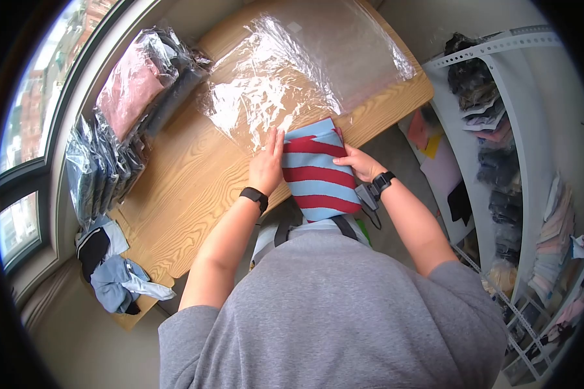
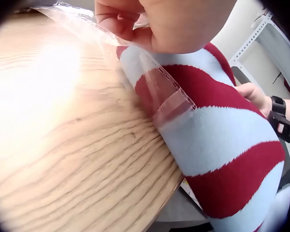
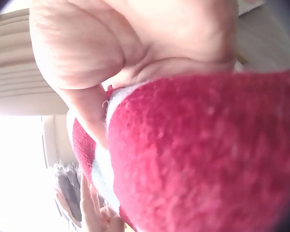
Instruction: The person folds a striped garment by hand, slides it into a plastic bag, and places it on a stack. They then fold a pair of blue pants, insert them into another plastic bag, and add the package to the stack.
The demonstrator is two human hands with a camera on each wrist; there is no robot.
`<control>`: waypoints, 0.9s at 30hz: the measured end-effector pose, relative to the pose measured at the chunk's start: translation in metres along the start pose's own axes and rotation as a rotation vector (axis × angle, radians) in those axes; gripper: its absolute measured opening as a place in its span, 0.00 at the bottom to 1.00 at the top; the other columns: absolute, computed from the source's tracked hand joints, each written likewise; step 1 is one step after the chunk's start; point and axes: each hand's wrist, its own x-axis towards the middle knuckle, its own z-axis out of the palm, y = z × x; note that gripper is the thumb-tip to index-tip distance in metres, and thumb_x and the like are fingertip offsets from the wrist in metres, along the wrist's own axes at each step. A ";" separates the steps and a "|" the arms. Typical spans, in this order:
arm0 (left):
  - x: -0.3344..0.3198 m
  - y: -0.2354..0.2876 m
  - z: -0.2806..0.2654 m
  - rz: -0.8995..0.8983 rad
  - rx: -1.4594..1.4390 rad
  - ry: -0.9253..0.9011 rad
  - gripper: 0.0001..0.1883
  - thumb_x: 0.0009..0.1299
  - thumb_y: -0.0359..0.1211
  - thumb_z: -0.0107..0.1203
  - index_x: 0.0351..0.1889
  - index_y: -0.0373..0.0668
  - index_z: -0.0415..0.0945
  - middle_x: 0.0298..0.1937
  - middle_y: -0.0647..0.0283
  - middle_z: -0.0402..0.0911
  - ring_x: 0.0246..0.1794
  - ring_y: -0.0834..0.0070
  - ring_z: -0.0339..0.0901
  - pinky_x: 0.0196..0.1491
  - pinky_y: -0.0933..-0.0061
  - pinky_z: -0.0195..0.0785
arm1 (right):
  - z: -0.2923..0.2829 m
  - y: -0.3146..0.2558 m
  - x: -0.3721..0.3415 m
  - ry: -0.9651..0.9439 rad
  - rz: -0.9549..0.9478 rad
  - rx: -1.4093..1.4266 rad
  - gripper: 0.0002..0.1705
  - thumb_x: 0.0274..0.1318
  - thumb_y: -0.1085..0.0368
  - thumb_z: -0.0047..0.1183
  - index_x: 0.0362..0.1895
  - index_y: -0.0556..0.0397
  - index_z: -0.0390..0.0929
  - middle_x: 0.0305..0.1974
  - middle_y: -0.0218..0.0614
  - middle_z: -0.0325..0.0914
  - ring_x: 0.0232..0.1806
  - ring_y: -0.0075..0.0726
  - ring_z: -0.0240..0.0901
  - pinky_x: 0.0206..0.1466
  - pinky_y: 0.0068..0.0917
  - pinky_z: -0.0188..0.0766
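Note:
A folded knit garment [image 1: 315, 172] with light blue and dark red wavy stripes hangs over the table's front edge, close to the person's body. My right hand [image 1: 365, 164] grips its right side, thumb on top and fingers hidden beneath. At the opposite side, my left hand [image 1: 266, 165] lies along the garment's upper left edge. Up close in the left wrist view, curled fingers [image 2: 123, 26] pinch the edge of a clear plastic bag [image 2: 157, 87], whose perforated strip overlaps the stripes. Fuzzy red knit fills much of the right wrist view, with the right thumb [image 3: 89, 108] against it.
Clear plastic sheets [image 1: 259, 84] cover the far part of the wooden table [image 1: 169, 201]. Bagged clothes [image 1: 133, 84] are piled by the window, and loose clothes [image 1: 117, 282] lie at the near left corner. White metal shelving [image 1: 499, 71] with stacked garments stands at right.

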 end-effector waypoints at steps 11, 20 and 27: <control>-0.036 -0.013 0.036 -0.346 -0.082 0.414 0.33 0.57 0.33 0.57 0.63 0.48 0.60 0.60 0.46 0.62 0.43 0.53 0.74 0.39 0.56 0.71 | -0.010 0.005 0.032 0.013 -0.002 0.233 0.36 0.56 0.67 0.53 0.67 0.50 0.54 0.62 0.37 0.64 0.62 0.38 0.62 0.65 0.39 0.59; -0.046 -0.018 0.058 -0.695 -0.432 0.026 0.19 0.64 0.45 0.52 0.27 0.36 0.78 0.23 0.52 0.80 0.28 0.56 0.79 0.33 0.59 0.69 | 0.009 -0.012 0.047 0.108 -0.095 0.282 0.35 0.56 0.65 0.54 0.67 0.49 0.54 0.61 0.37 0.65 0.61 0.38 0.63 0.65 0.39 0.59; -0.035 -0.026 0.057 -0.686 -0.677 -0.018 0.18 0.68 0.42 0.48 0.30 0.34 0.78 0.22 0.52 0.78 0.22 0.63 0.77 0.30 0.64 0.68 | 0.013 -0.019 0.057 0.197 -0.137 0.282 0.32 0.55 0.62 0.56 0.64 0.50 0.60 0.60 0.37 0.67 0.60 0.39 0.63 0.64 0.40 0.60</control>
